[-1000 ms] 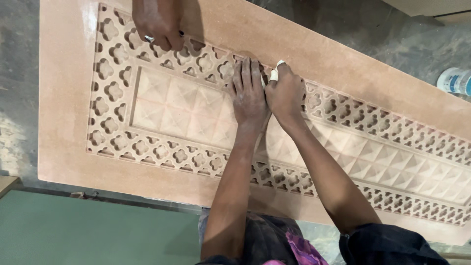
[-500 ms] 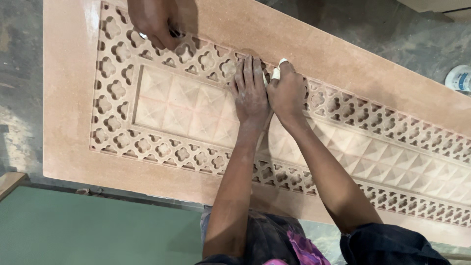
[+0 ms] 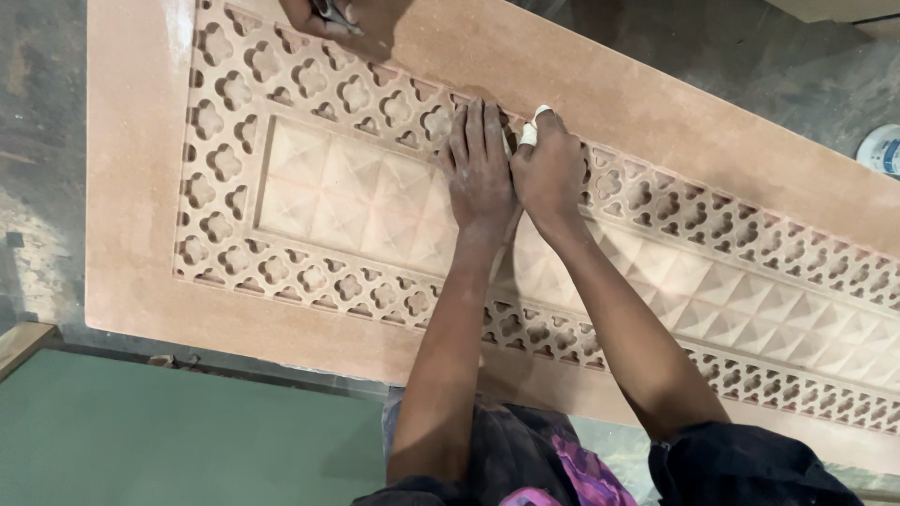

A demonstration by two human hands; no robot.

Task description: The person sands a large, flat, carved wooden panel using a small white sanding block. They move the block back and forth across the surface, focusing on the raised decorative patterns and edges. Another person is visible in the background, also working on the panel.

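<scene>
Since the earlier frame the view has slid a bit: the co-worker's hand [image 3: 323,17] at the far edge now sits higher, half cut off by the top of the picture, while the person's own two hands are pressed on the same spot of the panel. The carved wooden panel [image 3: 656,103] lies flat, running from upper left to lower right, pale pink-brown, with a lattice border of clover-shaped cut-outs around a field of raised pyramid squares. Left hand [image 3: 483,173] lies flat, fingers together and stretched out, palm down on the upper lattice strip near the panel's middle. Right hand [image 3: 551,171] is just beside it, touching it, fingers curled closed around a small white piece [image 3: 531,129] that pokes up between thumb and forefinger; can't tell what the piece is. Both forearms reach up from the bottom of the view across the pyramid field. The co-worker's hand holds something small and dark against the lattice; too cropped to tell. Below the panel's near edge is a green board [image 3: 169,440], and a wooden edge [image 3: 23,342] at far left. Grey dusty floor [image 3: 731,47] beyond, with a white round container [image 3: 881,150] at the right edge.
</scene>
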